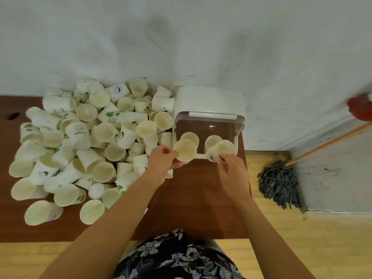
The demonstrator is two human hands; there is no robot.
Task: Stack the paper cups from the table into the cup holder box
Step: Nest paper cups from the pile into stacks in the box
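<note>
A white cup holder box [209, 101] with a clear front flap stands at the table's right side against the wall. Two stacks of paper cups stick out of its front. My left hand [163, 160] grips the rim of the front cup of the left stack [185, 151]. My right hand [233, 170] pinches the front cup of the right stack [219, 151], which carries a small dark print. A big pile of loose paper cups [86, 141] covers the left part of the brown table [197, 198].
A mop [279, 182] leans at the right on the wooden floor, its handle running up to the right. A red object [360, 107] sits at the far right edge. The grey wall is directly behind the box and pile.
</note>
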